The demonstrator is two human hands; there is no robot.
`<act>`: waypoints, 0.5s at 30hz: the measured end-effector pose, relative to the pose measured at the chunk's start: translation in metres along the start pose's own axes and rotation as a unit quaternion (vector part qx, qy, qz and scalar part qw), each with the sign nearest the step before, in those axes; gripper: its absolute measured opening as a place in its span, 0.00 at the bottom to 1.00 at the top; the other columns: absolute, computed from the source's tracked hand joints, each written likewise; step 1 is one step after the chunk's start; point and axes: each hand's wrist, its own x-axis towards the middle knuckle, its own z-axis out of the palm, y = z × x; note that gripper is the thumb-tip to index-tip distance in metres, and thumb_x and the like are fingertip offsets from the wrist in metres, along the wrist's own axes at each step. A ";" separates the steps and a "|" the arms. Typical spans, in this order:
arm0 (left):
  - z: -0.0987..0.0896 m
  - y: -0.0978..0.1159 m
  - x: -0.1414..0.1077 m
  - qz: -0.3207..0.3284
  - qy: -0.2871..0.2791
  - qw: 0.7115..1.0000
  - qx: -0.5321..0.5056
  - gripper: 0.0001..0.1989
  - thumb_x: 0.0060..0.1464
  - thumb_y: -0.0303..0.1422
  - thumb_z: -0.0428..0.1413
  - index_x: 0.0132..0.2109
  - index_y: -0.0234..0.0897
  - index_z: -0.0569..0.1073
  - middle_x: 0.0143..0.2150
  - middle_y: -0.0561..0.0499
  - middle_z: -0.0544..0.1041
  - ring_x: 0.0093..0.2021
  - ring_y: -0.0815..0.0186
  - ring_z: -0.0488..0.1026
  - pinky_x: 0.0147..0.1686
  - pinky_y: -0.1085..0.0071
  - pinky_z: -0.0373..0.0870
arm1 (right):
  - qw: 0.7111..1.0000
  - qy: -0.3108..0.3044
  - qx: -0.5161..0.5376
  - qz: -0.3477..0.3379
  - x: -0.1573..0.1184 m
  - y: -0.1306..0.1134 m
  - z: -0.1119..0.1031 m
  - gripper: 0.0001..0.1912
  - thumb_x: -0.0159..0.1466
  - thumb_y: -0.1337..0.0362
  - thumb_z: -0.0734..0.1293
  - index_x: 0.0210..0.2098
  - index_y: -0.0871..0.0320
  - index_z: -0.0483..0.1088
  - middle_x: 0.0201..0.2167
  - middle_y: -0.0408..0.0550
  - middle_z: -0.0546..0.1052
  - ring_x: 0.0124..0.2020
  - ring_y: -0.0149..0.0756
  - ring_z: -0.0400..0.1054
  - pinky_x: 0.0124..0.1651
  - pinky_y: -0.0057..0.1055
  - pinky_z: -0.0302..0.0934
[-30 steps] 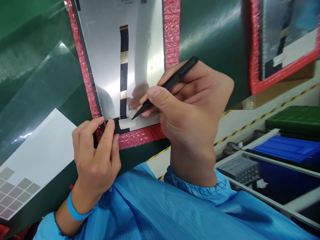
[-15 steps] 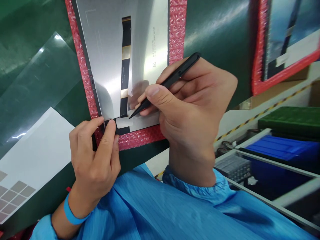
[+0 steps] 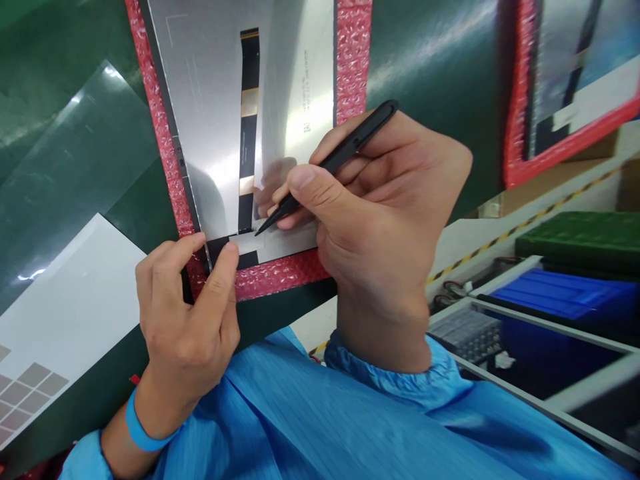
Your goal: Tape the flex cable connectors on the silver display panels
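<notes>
A silver-backed display panel [image 3: 205,100] lies on pink bubble wrap [image 3: 280,279]. Down its middle runs a black ribbon cable [image 3: 248,143] with gold patches. Where the cable meets the panel's near edge, a small pale strip of tape [image 3: 245,243] sits over a black band. My right hand [image 3: 385,207] grips black tweezers [image 3: 357,139] like a pen, their tip at the strip's right end. My left hand [image 3: 187,327] rests at the panel's near left corner, fingers apart, one fingertip on the strip's left end and another on the panel's edge.
To the left, a clear film [image 3: 75,173] and a white sheet [image 3: 80,287] with grey squares lie on the green table [image 3: 425,60]. Another panel in a red bubble-wrap border [image 3: 513,133] is at the upper right. Below the table's right side stand blue bins [image 3: 560,293].
A fingertip of my left hand has shifted right onto the pale strip's left end. The tweezers stay near the strip's right end. The whole view has shifted slightly.
</notes>
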 end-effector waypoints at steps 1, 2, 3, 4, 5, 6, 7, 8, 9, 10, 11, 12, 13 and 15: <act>0.000 0.000 0.000 -0.001 -0.001 1.000 0.000 0.19 0.63 0.21 0.63 0.59 0.38 0.80 0.59 0.36 0.79 0.58 0.48 0.78 0.51 0.50 0.79 | 1.000 0.001 -0.002 0.002 0.000 0.000 0.000 0.13 0.66 0.59 0.81 0.34 0.50 0.74 0.28 0.39 0.80 0.27 0.34 0.78 0.25 0.29 0.74; 0.000 0.000 0.000 0.000 0.001 1.000 -0.001 0.19 0.64 0.21 0.63 0.59 0.37 0.80 0.58 0.36 0.79 0.57 0.48 0.78 0.51 0.50 0.79 | 1.000 0.002 -0.003 0.003 0.000 -0.001 0.000 0.13 0.66 0.59 0.81 0.34 0.50 0.74 0.28 0.38 0.80 0.27 0.34 0.78 0.25 0.29 0.74; 0.000 0.000 0.000 0.000 0.001 1.000 -0.003 0.18 0.64 0.21 0.63 0.59 0.35 0.80 0.58 0.35 0.79 0.57 0.48 0.78 0.52 0.49 0.79 | 1.000 0.004 -0.002 0.003 -0.001 -0.001 0.000 0.13 0.66 0.59 0.81 0.34 0.50 0.74 0.28 0.38 0.80 0.27 0.34 0.78 0.25 0.29 0.74; 0.000 0.000 0.000 0.001 0.002 1.000 -0.005 0.18 0.64 0.21 0.63 0.59 0.34 0.80 0.58 0.34 0.79 0.57 0.48 0.78 0.52 0.49 0.79 | 1.000 0.005 0.000 0.003 -0.001 -0.001 0.000 0.12 0.66 0.60 0.81 0.34 0.50 0.74 0.28 0.38 0.80 0.27 0.34 0.78 0.25 0.28 0.74; 0.000 0.000 0.000 0.001 0.003 1.000 -0.008 0.18 0.63 0.21 0.63 0.59 0.33 0.81 0.57 0.34 0.79 0.57 0.47 0.78 0.52 0.49 0.79 | 1.000 0.006 0.002 0.003 -0.001 -0.001 0.000 0.12 0.66 0.61 0.81 0.34 0.51 0.74 0.28 0.38 0.81 0.27 0.33 0.78 0.25 0.28 0.74; 0.000 0.000 0.000 0.002 0.004 1.000 -0.011 0.18 0.63 0.20 0.63 0.59 0.32 0.81 0.57 0.33 0.79 0.57 0.47 0.78 0.53 0.49 0.79 | 1.000 0.007 0.007 0.001 -0.001 -0.001 0.000 0.12 0.66 0.61 0.81 0.33 0.51 0.75 0.27 0.38 0.81 0.27 0.33 0.78 0.25 0.27 0.74; 0.001 0.000 0.001 0.002 0.005 1.000 -0.014 0.18 0.63 0.20 0.63 0.58 0.32 0.81 0.57 0.33 0.79 0.58 0.46 0.78 0.53 0.49 0.79 | 1.000 0.009 0.014 -0.001 0.000 -0.001 0.001 0.12 0.66 0.61 0.81 0.33 0.51 0.75 0.27 0.39 0.81 0.27 0.33 0.78 0.24 0.26 0.74; 0.001 0.000 0.001 0.003 0.005 1.000 -0.015 0.18 0.62 0.20 0.63 0.58 0.32 0.81 0.57 0.33 0.79 0.58 0.46 0.78 0.53 0.49 0.79 | 1.000 0.010 0.023 -0.004 0.000 -0.001 0.001 0.12 0.65 0.61 0.82 0.33 0.52 0.75 0.27 0.39 0.81 0.26 0.33 0.78 0.24 0.26 0.73; 0.001 0.000 0.001 0.003 0.006 1.000 -0.016 0.18 0.62 0.20 0.63 0.58 0.32 0.81 0.57 0.33 0.79 0.58 0.46 0.78 0.53 0.49 0.79 | 0.999 0.011 0.031 -0.008 0.000 0.000 0.001 0.12 0.64 0.62 0.82 0.33 0.52 0.76 0.26 0.39 0.81 0.25 0.33 0.77 0.23 0.25 0.73; 0.001 0.000 0.001 0.003 0.006 1.000 -0.015 0.18 0.63 0.20 0.63 0.58 0.33 0.81 0.57 0.34 0.79 0.58 0.47 0.78 0.52 0.49 0.79 | 0.999 0.011 0.038 -0.010 0.001 0.000 0.001 0.13 0.64 0.62 0.82 0.32 0.53 0.76 0.26 0.39 0.80 0.25 0.33 0.77 0.23 0.25 0.73; 0.000 0.000 0.001 0.001 0.006 1.000 -0.015 0.18 0.63 0.20 0.62 0.58 0.33 0.81 0.57 0.34 0.79 0.57 0.47 0.78 0.52 0.49 0.79 | 0.999 0.009 0.044 -0.012 0.001 0.000 0.001 0.12 0.64 0.63 0.82 0.32 0.53 0.76 0.25 0.39 0.80 0.25 0.33 0.78 0.22 0.24 0.72; 0.000 0.000 0.001 0.000 0.007 1.000 -0.015 0.18 0.63 0.21 0.63 0.58 0.33 0.81 0.57 0.34 0.79 0.57 0.48 0.78 0.53 0.49 0.79 | 0.999 0.008 0.046 -0.013 0.001 0.000 0.001 0.12 0.64 0.64 0.82 0.32 0.53 0.76 0.25 0.39 0.80 0.25 0.33 0.78 0.22 0.24 0.73; 0.000 0.001 0.001 -0.001 0.007 1.000 -0.014 0.18 0.63 0.21 0.63 0.58 0.33 0.81 0.57 0.34 0.80 0.57 0.48 0.79 0.53 0.50 0.79 | 0.999 0.005 0.045 -0.012 0.001 0.000 0.001 0.11 0.64 0.65 0.82 0.33 0.53 0.76 0.26 0.39 0.80 0.26 0.33 0.78 0.23 0.25 0.73; -0.001 0.001 0.001 -0.001 0.007 1.000 -0.016 0.17 0.63 0.20 0.64 0.58 0.31 0.81 0.56 0.34 0.80 0.57 0.48 0.79 0.54 0.50 0.79 | 0.999 0.005 0.039 -0.012 0.002 0.000 0.001 0.11 0.65 0.64 0.82 0.32 0.53 0.76 0.26 0.40 0.81 0.26 0.33 0.78 0.22 0.25 0.72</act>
